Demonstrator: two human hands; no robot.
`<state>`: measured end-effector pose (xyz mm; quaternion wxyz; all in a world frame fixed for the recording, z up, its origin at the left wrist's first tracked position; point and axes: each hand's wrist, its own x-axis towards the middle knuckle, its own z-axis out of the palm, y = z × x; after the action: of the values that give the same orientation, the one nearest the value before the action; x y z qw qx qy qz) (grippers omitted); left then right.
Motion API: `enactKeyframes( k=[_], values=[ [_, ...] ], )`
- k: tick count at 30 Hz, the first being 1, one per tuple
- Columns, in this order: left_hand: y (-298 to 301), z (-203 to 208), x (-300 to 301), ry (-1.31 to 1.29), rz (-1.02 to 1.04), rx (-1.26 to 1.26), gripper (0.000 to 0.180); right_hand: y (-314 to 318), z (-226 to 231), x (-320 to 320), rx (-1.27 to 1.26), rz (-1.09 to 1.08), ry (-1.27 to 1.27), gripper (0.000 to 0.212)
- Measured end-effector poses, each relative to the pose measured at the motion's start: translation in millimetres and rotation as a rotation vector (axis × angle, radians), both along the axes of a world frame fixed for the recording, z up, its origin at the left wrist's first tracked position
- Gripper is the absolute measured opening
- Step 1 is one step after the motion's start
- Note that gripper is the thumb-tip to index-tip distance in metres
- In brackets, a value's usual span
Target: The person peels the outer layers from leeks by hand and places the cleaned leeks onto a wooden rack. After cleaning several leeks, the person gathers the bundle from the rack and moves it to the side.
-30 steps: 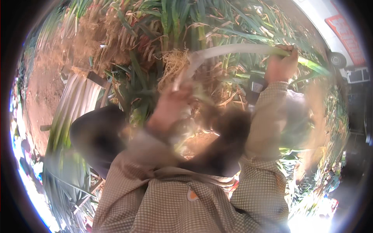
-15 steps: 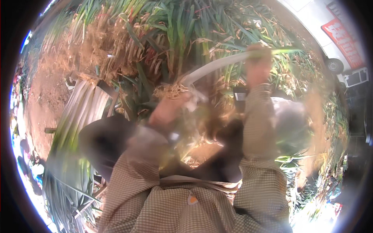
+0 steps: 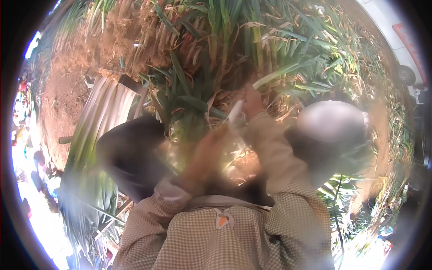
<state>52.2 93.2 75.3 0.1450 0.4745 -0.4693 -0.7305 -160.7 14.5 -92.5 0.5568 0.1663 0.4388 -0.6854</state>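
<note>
In front of my knees, my right hand (image 3: 253, 101) is closed around a long green onion. Its white stalk (image 3: 236, 110) slants down toward my left hand, and its pale green part (image 3: 275, 76) sticks out up and to the right. My left hand (image 3: 208, 153) is close below the white end, heavily smeared by motion. Whether its fingers touch the stalk is unclear. To my left lies a neat stack of green onions (image 3: 101, 112), white ends away from me and green leaves trailing back.
Uncleaned green onions with brown roots (image 3: 103, 42) are heaped ahead. Leafy green tops (image 3: 225, 31) spread across the far side and right. A wooden bar (image 3: 130, 83) stands beside the stack. My dark-clothed knee (image 3: 130, 144) is at left. A white vehicle (image 3: 400, 40) is at far right.
My right hand has come down and left, nearer my body, with the green onion. My left hand has dropped back toward me from the root end. The view has shifted slightly.
</note>
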Motion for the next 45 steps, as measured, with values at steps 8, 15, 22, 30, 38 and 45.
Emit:
enactKeyframes(
  k=[8, 15, 22, 30, 38, 45],
  values=[
    [31.9, 11.4, 92.3, -0.052, -0.164, -0.549, 0.043, 17.4, -74.0, -103.6, -0.046, -0.178, 0.146, 0.018],
    [-30.8, 27.4, 67.4, -0.661, -0.455, -1.103, 0.059, -17.8, 34.0, -57.7, -0.035, -0.370, 0.119, 0.004],
    [-54.0, -14.3, 8.9, 0.440, 0.087, -0.329, 0.061, -43.2, 94.2, -20.0, -0.278, -0.417, 0.481, 0.013],
    [-16.0, 61.8, -13.0, 0.536, 0.101, -0.744, 0.045, -5.6, 146.3, -71.7, -0.391, 0.125, 0.968, 0.023],
    [17.3, 102.7, 109.5, 0.565, -0.198, -0.888, 0.051, -30.9, 108.5, -166.9, -0.348, 0.151, 1.035, 0.011],
    [-34.0, 70.8, 171.6, -0.758, -0.263, -1.265, 0.041, -3.7, 176.0, -30.3, -0.474, 0.163, 0.230, 0.030]
  ],
)
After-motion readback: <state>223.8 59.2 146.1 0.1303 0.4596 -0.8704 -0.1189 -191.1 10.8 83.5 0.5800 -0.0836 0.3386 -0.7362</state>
